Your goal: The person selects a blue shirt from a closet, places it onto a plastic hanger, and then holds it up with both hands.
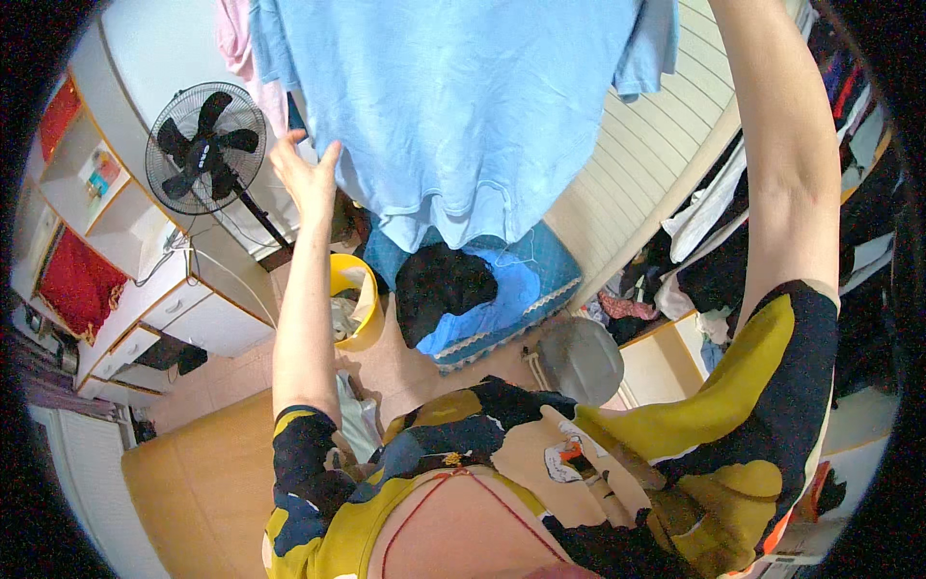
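A light blue T-shirt [463, 106] hangs spread out in front of me, its hem downward and its upper part beyond the top edge. My left hand [307, 176] is raised beside the shirt's left edge, thumb and fingers apart, with nothing seen in it. The thumb tip is close to the cloth; I cannot tell whether it touches. My right arm reaches up past the shirt's right side, and its hand is out of view. At the upper left, behind the shirt, hangs a pink garment [237, 43].
Below the shirt, dark cloth [444, 289] and blue cloth lie on a blue patterned cover [555, 265]. A yellow bucket [362, 333] holding cloth, a standing fan [205, 145] and a white cabinet [222, 318] are leftward. A grey round seat [579, 362] and clothes-filled shelves [714, 232] stand right.
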`<state>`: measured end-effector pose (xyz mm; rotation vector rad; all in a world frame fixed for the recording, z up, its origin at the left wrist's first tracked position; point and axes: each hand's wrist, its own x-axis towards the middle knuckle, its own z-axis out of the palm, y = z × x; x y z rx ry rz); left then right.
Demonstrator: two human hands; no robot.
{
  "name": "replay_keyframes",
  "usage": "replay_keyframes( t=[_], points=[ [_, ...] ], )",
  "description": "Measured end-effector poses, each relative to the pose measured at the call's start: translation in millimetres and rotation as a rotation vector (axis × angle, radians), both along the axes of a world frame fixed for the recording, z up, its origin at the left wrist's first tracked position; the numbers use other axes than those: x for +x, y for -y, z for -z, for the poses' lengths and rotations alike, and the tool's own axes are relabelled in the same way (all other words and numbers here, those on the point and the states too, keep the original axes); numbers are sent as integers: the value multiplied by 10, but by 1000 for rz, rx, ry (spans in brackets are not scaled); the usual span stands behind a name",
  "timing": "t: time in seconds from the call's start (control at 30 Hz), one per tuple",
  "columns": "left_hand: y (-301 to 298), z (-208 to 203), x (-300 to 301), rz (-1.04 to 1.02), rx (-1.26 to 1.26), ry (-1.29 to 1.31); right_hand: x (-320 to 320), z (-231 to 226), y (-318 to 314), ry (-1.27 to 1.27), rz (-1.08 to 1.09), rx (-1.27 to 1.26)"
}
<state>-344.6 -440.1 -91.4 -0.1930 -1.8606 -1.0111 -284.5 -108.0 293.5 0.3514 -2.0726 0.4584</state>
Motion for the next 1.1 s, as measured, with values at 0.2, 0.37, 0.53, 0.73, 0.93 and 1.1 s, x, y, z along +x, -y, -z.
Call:
replay_keyframes(
  t=[0.2, 0.37, 0.53, 0.73, 0.93, 1.1],
  points=[
    [-284, 524, -131, 247, 232, 247, 53, 316, -230, -78, -54, 47],
    [-641, 751, -166, 741, 411, 492, -43, 767, -550, 111, -80, 42],
    [-442, 1046, -122, 384, 316, 417, -233, 1003, -357, 203, -279, -72],
    [-264, 1255, -60, 456, 555, 499, -708, 1144, -178, 245, -471, -54],
    [73, 983, -16, 479, 553, 645, -1270, 1115, 135, 202, -519, -61],
    [662, 1008, -332, 533, 506, 666, -1882, 1115, 548, 239, -590, -81]
  ],
)
